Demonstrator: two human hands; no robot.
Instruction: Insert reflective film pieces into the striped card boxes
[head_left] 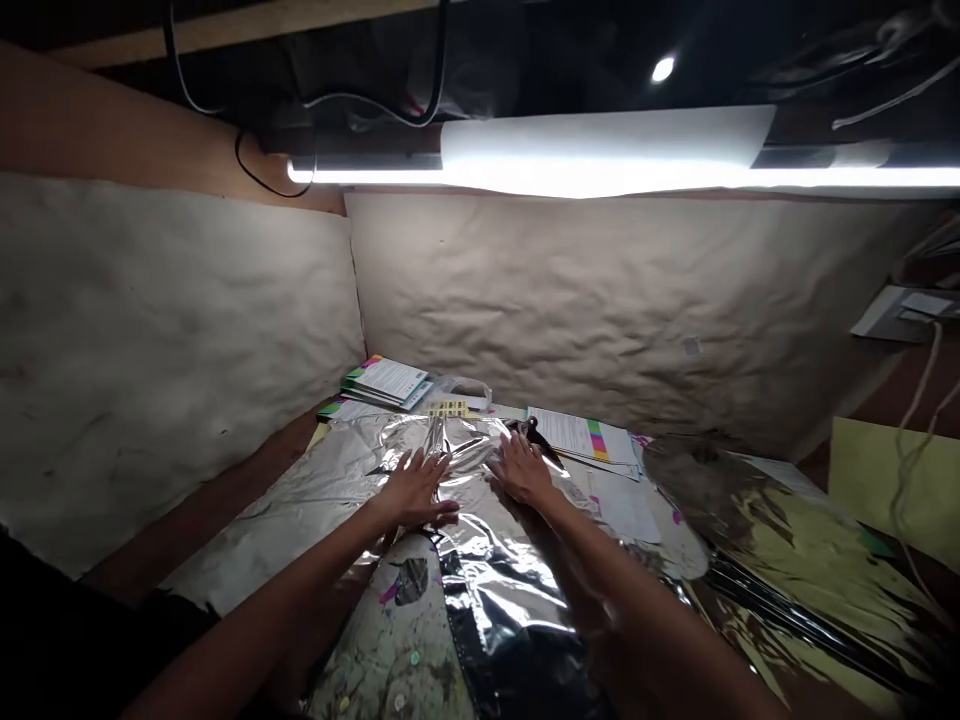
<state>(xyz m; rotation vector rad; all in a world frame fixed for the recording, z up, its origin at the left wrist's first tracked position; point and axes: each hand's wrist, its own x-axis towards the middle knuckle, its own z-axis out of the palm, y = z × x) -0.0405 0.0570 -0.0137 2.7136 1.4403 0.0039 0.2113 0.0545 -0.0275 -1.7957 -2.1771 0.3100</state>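
Shiny silvery plastic film (487,545) lies creased across the worktop in front of me. My left hand (415,487) rests on it with the fingers spread and the thumb stuck out to the right. Flat on the film a little farther to the right is my right hand (525,468), fingers stretched forward. Neither hand grips anything. Just beyond my right fingers is a black tool with a ring-like end (534,430), partly covered, its kind unclear. The film's near end hangs dark and glossy between my forearms.
Printed booklets (386,380) are stacked at the back left, near a yellow label sheet (447,408). More printed sheets (566,435) lie at the back right. Clear film over yellow paper (810,540) covers the right side. A paper-lined wall (525,300) closes the back, below a tube light (367,177).
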